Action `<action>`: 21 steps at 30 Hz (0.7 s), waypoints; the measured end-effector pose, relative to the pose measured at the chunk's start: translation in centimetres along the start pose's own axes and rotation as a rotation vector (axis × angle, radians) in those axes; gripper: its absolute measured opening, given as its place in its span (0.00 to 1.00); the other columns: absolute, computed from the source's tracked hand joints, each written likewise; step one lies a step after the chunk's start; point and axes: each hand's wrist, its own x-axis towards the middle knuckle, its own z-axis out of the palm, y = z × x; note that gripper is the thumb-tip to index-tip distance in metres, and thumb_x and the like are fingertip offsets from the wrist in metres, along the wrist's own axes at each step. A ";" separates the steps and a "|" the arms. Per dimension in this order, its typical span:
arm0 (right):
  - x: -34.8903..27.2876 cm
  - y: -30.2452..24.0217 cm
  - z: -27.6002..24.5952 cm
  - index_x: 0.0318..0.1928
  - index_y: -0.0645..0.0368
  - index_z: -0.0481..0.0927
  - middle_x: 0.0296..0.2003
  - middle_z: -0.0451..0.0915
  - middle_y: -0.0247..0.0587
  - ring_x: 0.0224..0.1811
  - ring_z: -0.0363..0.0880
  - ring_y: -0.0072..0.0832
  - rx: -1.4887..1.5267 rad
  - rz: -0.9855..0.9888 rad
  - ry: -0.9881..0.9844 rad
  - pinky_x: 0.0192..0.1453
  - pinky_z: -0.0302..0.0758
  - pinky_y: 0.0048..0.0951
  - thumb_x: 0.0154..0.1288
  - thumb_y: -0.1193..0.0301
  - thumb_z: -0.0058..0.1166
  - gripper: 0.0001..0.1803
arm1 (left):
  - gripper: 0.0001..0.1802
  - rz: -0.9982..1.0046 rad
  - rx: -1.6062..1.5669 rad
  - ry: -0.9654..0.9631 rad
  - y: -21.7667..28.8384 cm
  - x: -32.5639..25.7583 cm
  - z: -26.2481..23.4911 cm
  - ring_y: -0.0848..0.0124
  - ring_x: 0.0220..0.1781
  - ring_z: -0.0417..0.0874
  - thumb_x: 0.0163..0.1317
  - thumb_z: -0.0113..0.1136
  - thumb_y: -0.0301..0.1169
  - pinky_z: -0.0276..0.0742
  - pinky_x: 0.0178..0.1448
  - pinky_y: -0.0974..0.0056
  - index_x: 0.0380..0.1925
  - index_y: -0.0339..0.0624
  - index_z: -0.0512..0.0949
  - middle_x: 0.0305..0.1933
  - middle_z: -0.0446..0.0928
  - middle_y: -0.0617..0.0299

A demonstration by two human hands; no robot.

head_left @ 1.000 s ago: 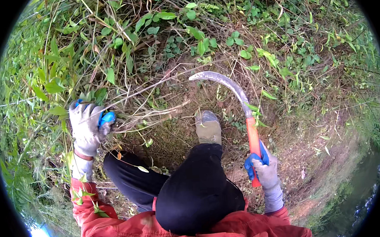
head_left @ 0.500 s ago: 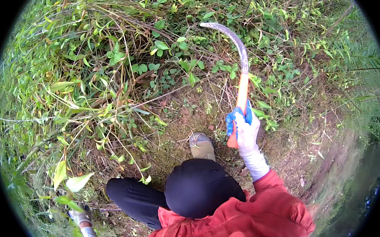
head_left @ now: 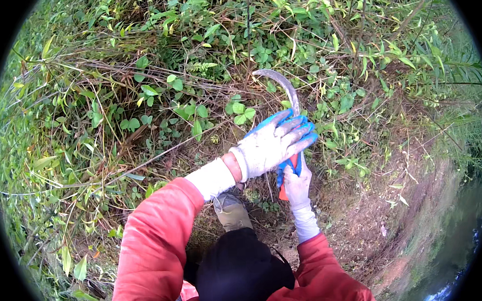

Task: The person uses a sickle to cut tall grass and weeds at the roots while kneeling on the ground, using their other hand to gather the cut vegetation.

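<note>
Dark marks on the white back of the left glove (head_left: pixel 257 151) are too smudged to tell as dirt or print. The setting is outdoors: brown soil (head_left: pixel 341 221) strewn with dry bits lies toward 4 o'clock, and green leafy plants (head_left: pixel 193 45) crowd the ground from 9 o'clock round to 2 o'clock. Dry stems (head_left: pixel 141 74) lie tangled at 10 o'clock, and one long thin stem (head_left: pixel 160 155) slants across the ground at 9 o'clock. Out at 4 o'clock, near the rim, is a dark blurred patch (head_left: pixel 457 238) whose nature I cannot tell.

The sickle (head_left: pixel 285 85) is just right of centre, its grey blade rising toward 1 o'clock and hooking over so the tip points to 9 o'clock. The right hand (head_left: pixel 296 183), gloved in white and blue, is closed around the orange handle (head_left: pixel 282 193), whose butt end shows below the fist toward 6 o'clock. The left hand (head_left: pixel 275 142) reaches across from 8 o'clock, fingers straight and slightly spread over the upper handle; whether its palm presses there I cannot tell.

A muddy boot (head_left: pixel 234 212) stands at 6 o'clock, beyond a dark-trousered knee (head_left: pixel 241 274) between two red sleeves (head_left: pixel 156 240).
</note>
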 end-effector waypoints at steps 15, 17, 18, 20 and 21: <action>4.4 6.1 5.9 0.67 0.56 0.57 0.23 0.76 0.38 0.19 0.73 0.22 -0.320 0.174 -0.248 0.23 0.72 0.28 0.61 0.78 0.52 0.34 | 0.06 -0.560 0.258 -0.670 -12.3 -8.0 6.3 0.61 0.34 0.83 0.52 0.53 0.31 0.71 0.41 0.58 0.26 0.46 0.79 0.28 0.81 0.56; 1.0 7.1 5.1 0.67 0.57 0.57 0.22 0.76 0.38 0.18 0.72 0.21 -0.278 0.210 -0.233 0.22 0.71 0.27 0.61 0.78 0.53 0.34 | 0.05 -0.515 0.310 -0.646 -11.3 -9.1 5.4 0.60 0.32 0.82 0.52 0.53 0.30 0.71 0.41 0.57 0.25 0.45 0.78 0.27 0.81 0.57; -2.6 6.8 3.6 0.68 0.56 0.57 0.24 0.76 0.38 0.19 0.73 0.22 -0.190 0.289 -0.218 0.24 0.72 0.27 0.60 0.79 0.52 0.35 | 0.05 -0.493 0.324 -0.569 -11.1 -10.3 4.4 0.59 0.32 0.82 0.51 0.53 0.30 0.71 0.41 0.57 0.24 0.45 0.78 0.27 0.80 0.57; -9.6 8.5 -1.4 0.69 0.54 0.56 0.27 0.77 0.38 0.24 0.75 0.20 -0.256 0.184 -0.245 0.32 0.76 0.25 0.60 0.77 0.51 0.36 | 0.04 -0.483 0.208 -0.666 -8.9 -11.7 1.0 0.60 0.36 0.80 0.51 0.53 0.30 0.68 0.46 0.57 0.26 0.46 0.76 0.27 0.78 0.58; -11.8 6.0 -2.1 0.68 0.55 0.56 0.31 0.78 0.38 0.27 0.76 0.19 -0.479 0.131 -0.361 0.37 0.76 0.25 0.60 0.75 0.54 0.36 | 0.04 -0.478 0.172 -0.837 -7.5 -13.5 -1.4 0.62 0.38 0.79 0.51 0.53 0.29 0.67 0.48 0.57 0.28 0.46 0.76 0.27 0.77 0.59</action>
